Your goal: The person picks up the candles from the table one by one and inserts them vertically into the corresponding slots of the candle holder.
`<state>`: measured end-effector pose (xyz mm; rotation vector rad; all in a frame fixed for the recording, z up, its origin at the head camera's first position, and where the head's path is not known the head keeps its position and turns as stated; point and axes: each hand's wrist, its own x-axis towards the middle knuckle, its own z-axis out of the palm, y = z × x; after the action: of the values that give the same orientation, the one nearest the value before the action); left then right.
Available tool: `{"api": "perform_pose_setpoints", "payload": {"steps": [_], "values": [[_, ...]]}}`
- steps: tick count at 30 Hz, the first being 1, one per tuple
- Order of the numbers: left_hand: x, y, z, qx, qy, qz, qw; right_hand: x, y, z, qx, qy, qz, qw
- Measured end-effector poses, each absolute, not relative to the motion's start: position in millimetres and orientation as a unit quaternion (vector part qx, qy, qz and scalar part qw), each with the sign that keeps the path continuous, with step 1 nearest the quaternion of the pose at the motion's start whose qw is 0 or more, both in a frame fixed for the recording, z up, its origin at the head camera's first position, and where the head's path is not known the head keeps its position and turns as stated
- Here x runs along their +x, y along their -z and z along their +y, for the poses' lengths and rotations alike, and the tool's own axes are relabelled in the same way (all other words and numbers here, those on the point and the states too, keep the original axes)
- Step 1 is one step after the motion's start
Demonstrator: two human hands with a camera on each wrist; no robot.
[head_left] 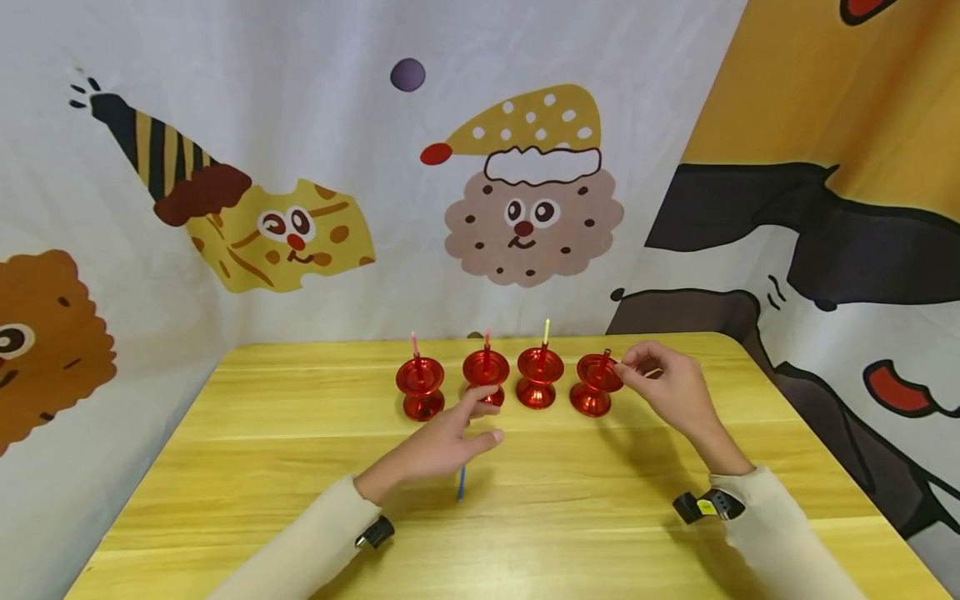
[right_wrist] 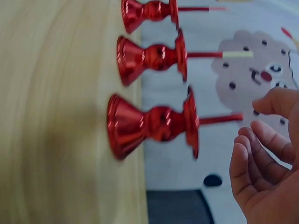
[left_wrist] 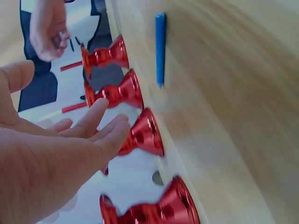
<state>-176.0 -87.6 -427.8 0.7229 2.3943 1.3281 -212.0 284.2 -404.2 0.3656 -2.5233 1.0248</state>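
Observation:
Four would be over my count, so several red shiny candle holders (head_left: pixel 537 392) stand in a row near the table's back edge. A pink candle (head_left: pixel 414 344) rises from the leftmost, another pinkish candle (head_left: pixel 487 338) from its neighbour, and a yellow candle (head_left: pixel 547 332) from the third. Only a red tube (right_wrist: pixel 222 119) shows on the rightmost holder (head_left: pixel 591 402). My right hand (head_left: pixel 667 383) is beside its rim, fingers loosely bent, thumb and forefinger apart around nothing. Low over the table, my left hand (head_left: pixel 442 442) spreads relaxed fingers. Below it lies a blue candle (left_wrist: pixel 160 51), partly hidden in the head view.
The wooden table (head_left: pixel 300 467) ends just behind the holders. A cartoon-print curtain (head_left: pixel 330 108) hangs behind it and along the right side. Dark wrist cameras (head_left: pixel 708 505) sit on both sleeves.

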Motion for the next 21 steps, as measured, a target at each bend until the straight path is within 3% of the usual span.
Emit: {"api": "perform_pose_setpoints", "payload": {"steps": [4,8,14,21], "values": [[-167,427,-105,0.234,-0.436,0.859,0.132,-216,411,296,0.127,-0.377,-0.903,0.162],[-161,430,-117,0.216,-0.413,0.878,0.111,-222,421,302,0.124,-0.399,-0.904,0.091],[-154,436,-121,0.222,-0.383,0.888,0.124,-233,435,300,0.108,-0.437,-0.893,-0.001],[-150,446,-120,0.24,-0.341,0.897,0.146,-240,440,294,0.111,-0.455,-0.883,-0.031]]}}
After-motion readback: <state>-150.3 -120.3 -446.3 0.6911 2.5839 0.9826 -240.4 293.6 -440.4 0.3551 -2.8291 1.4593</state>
